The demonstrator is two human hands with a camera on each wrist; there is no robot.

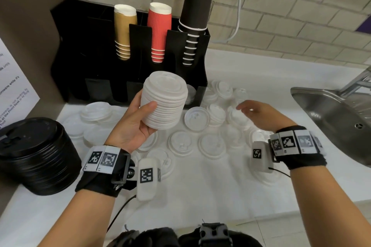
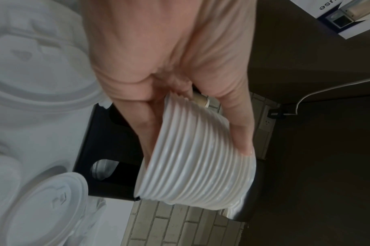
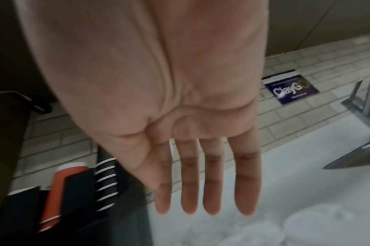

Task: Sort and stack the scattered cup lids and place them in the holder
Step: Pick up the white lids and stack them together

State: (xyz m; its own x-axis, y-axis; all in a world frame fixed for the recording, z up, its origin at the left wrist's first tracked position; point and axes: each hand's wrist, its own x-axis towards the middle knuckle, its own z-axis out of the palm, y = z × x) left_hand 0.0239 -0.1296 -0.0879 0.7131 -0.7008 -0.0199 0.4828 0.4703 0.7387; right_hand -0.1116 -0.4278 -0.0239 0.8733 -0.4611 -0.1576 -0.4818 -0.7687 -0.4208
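Left hand [image 1: 132, 126] holds the stack of white lids [image 1: 164, 100] above the counter [image 1: 200, 190], just in front of the black holder [image 1: 96, 60]. Thumb is curled across the near side of the stack and the other fingers wrap the far side; the left wrist view shows the fingers [image 2: 241, 126] lying along the ribbed lid edges. The stack is tilted, top leaning toward the holder.

Right hand [image 1: 259, 114] hangs palm-down over the loose white lids [image 1: 210, 142] spread across the counter, holding nothing. In the right wrist view the four fingers [image 3: 209, 191] are straight with narrow gaps between them; I can't see the thumb there. I can't tell if the fingertips touch a lid.

The loose lids lie scattered from the holder's foot to the near part of the counter, some overlapping. One lid [image 1: 196, 118] sits just right of the held stack.

In the holder I see gold cups [image 1: 123, 32], red cups [image 1: 159, 32] and a tall column of black cups [image 1: 197, 6], all upside down. A stack of black lids [image 1: 38, 156] sits at the counter's left edge, and the steel sink [image 1: 337, 118] is on the right.
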